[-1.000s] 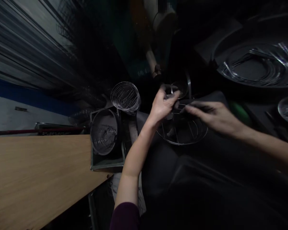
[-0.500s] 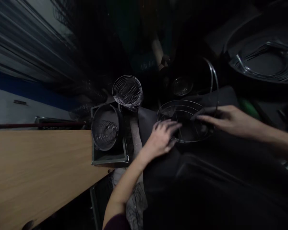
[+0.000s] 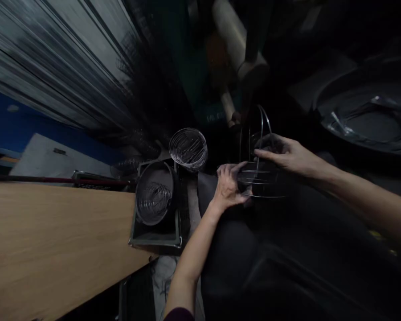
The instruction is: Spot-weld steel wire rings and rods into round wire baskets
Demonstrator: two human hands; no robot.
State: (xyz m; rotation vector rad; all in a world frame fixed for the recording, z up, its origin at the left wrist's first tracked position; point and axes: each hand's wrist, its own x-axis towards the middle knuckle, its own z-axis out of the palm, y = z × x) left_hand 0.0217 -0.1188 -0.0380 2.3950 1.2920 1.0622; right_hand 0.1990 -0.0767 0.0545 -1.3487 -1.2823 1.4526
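Note:
A round wire basket (image 3: 267, 196) of thin shiny rings is in front of me above my dark-covered lap, now seen from the side. My left hand (image 3: 227, 185) grips its left side, thumb under the lower ring and fingers at the upper one. My right hand (image 3: 284, 154) is closed around the upright wires above the rings, thumb and fingers pinched together. Tall curved wires (image 3: 262, 118) rise in a loop past my right fingers. The basket's right side is lost in the dark.
Left of my hands stands a stack of wire rings (image 3: 189, 149). A dark bucket (image 3: 138, 191) with coiled wire sits in a crate (image 3: 155, 242) beside a wooden board (image 3: 60, 249). A large round tray (image 3: 324, 133) with shiny wire is at right. Dark machinery (image 3: 234, 35) stands ahead.
The basket has tipped from showing its open round face to a side view. My right hand has moved left and up, nearer my left hand. The camera view has shifted a little.

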